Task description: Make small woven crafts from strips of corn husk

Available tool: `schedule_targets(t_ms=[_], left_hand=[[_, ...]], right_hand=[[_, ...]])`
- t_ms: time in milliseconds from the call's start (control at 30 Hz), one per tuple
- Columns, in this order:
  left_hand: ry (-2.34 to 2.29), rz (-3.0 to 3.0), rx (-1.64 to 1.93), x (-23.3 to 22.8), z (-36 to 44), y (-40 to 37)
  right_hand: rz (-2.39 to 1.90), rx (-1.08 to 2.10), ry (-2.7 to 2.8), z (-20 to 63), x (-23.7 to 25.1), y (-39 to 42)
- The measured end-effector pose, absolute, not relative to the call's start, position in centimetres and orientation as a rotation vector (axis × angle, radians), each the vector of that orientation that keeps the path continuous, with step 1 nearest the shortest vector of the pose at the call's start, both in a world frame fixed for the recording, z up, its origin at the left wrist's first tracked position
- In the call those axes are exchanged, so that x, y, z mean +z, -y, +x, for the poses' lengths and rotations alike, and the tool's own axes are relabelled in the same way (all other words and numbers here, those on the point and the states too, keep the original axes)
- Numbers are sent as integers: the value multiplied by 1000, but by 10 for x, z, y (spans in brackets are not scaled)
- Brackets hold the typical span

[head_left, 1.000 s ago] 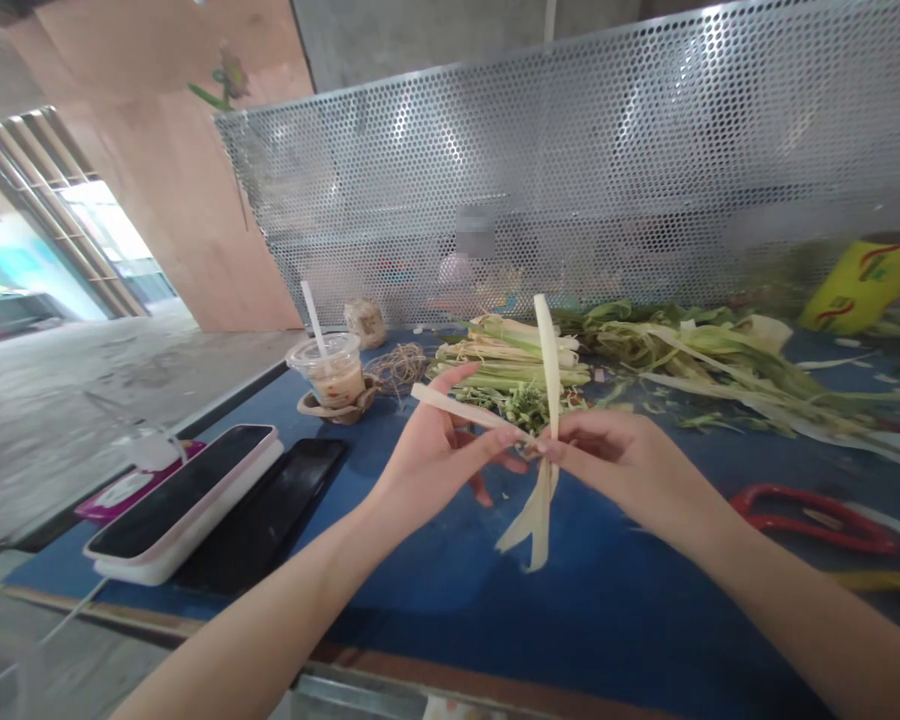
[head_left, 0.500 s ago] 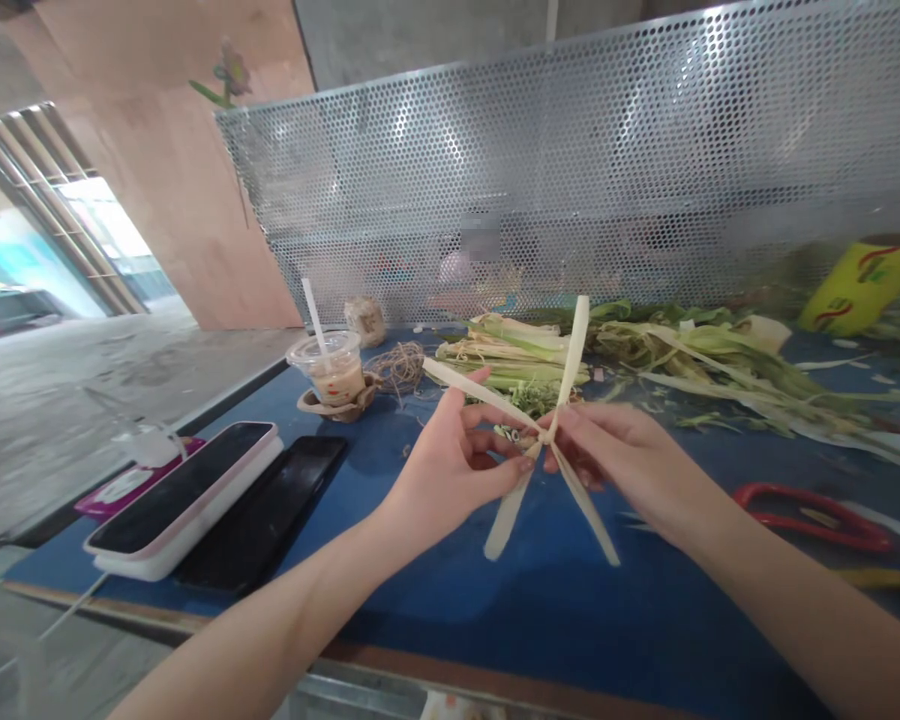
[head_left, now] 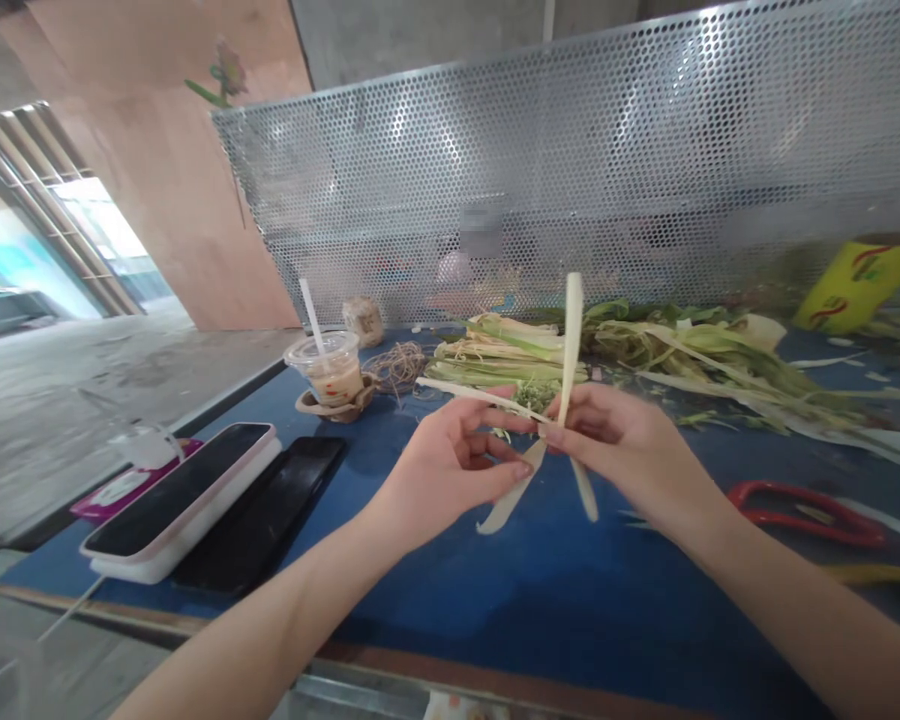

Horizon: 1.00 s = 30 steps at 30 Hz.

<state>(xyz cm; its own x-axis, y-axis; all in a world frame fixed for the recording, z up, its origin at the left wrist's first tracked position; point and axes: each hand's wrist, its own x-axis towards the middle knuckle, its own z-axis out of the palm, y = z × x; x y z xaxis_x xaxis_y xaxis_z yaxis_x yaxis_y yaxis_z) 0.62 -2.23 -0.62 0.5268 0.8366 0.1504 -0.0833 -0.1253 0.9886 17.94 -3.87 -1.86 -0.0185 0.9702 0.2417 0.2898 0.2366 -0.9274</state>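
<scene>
Pale corn husk strips [head_left: 573, 335] cross at a knot between my hands, with ends sticking out up, left and down. My right hand [head_left: 616, 432] pinches them at the crossing, thumb over the knot, which is mostly hidden. My left hand [head_left: 457, 468] has its thumb and fingertips around the lower left strip [head_left: 506, 505], close to the crossing. Behind the hands lies a bundle of pale green husks [head_left: 502, 350], with a heap of small green scraps [head_left: 534, 396] in front of it.
A larger husk pile [head_left: 712, 355] spreads at the back right, near a yellow roll [head_left: 862, 285]. Red-handled scissors [head_left: 802, 512] lie at right. To the left are an iced drink cup [head_left: 330, 370], tangled twine [head_left: 399, 366], a black phone [head_left: 262, 515] and a pink-edged case [head_left: 184, 495]. A perforated metal screen [head_left: 570, 170] stands behind.
My right thumb has come over the knot, covering it. The husk strips have turned slightly, the upper end standing more upright and the left one lower.
</scene>
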Motion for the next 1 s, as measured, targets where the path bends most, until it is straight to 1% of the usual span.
schedule_targets(t_ms=[133, 267, 367, 600, 700, 800, 867, 933, 1000], left_hand=[[-721, 1466, 826, -10, 10, 22], [-676, 1416, 751, -15, 12, 21], [-615, 1390, 704, -15, 14, 20], [-656, 1359, 805, -13, 13, 19], [-716, 1367, 870, -13, 12, 17], [-775, 1301, 927, -14, 10, 13], [-764, 1258, 933, -14, 9, 11], [-738, 1254, 925, -15, 8, 9], [-727, 1272, 921, -16, 7, 9]], right_hand=[[-1210, 703, 1621, 177, -21, 40], [-1202, 393, 1827, 175, -23, 45], [-1209, 210, 1877, 176, -25, 47], [-1317, 25, 1936, 181, -28, 46], [-1178, -199, 1958, 184, -27, 45], [-986, -537, 1995, 184, -30, 45], [-933, -718, 2042, 182, -34, 46], [-894, -834, 2088, 179, -39, 48], [-833, -879, 2121, 176, -42, 51]])
